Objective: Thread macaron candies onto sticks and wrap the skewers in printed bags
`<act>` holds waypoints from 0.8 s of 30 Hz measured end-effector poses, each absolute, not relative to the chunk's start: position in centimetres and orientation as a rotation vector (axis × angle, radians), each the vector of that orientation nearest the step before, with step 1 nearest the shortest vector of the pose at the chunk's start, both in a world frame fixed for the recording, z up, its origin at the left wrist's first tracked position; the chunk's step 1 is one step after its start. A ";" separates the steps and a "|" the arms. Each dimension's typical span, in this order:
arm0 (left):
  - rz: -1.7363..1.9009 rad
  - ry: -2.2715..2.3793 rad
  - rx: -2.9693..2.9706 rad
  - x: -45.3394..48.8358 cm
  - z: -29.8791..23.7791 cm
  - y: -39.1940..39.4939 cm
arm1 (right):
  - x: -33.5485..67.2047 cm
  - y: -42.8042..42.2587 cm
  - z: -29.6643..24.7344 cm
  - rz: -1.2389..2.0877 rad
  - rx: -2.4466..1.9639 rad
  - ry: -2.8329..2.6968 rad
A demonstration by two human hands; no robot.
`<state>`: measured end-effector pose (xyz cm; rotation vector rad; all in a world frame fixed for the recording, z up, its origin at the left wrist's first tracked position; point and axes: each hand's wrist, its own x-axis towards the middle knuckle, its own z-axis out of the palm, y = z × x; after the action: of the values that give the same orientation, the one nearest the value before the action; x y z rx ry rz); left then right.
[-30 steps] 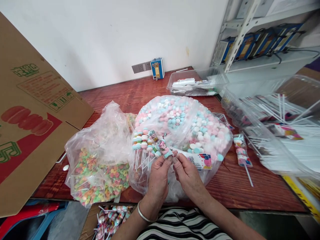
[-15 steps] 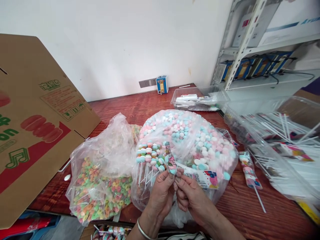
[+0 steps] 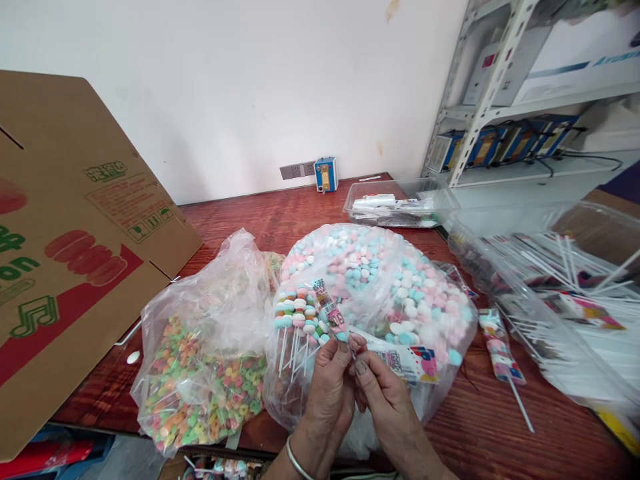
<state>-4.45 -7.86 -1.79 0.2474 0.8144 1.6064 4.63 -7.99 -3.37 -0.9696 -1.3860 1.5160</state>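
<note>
Both of my hands meet over the front of the large clear bag of pastel marshmallows (image 3: 350, 257). Between my left hand (image 3: 327, 383) and my right hand (image 3: 383, 393) is a marshmallow lollipop (image 3: 330, 313) in a printed wrapper, tilted up to the left. The left fingers pinch its lower end, and the right fingertips close on it just beside them. Its stick is mostly hidden by the fingers. Several unwrapped marshmallow skewers (image 3: 299, 310) on white sticks lie on the bag to the left. Flat printed wrappers (image 3: 405, 360) lie just right of the hands.
A bag of coloured candy rings (image 3: 200, 387) sits to the left, near a cardboard box (image 3: 100, 260). At right are a wrapped lollipop (image 3: 496, 347) and a clear bin of sticks and wrappers (image 3: 505, 313). A plastic tray (image 3: 400, 217) stands behind, beside metal shelving (image 3: 480, 120).
The wrapped lollipop has tipped further left in my fingers. My right hand has turned slightly and moved a little lower. The whole view has shifted slightly.
</note>
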 end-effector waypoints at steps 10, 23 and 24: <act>1.485 1.028 0.354 -4.5 -2.0 -8.3 | 3.7 -7.2 -2.2 1.826 -0.888 -1.030; 1.369 1.110 0.644 -5.5 -2.5 -8.4 | 6.1 -6.1 -2.3 2.318 -0.843 -0.654; 1.368 1.102 0.624 -5.3 -2.6 -8.4 | 6.0 -6.2 -2.4 2.323 -0.841 -0.649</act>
<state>-5.34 -8.44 -2.59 0.6238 1.1022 1.3681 6.03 -6.16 -2.43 -0.8408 -0.6492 2.3233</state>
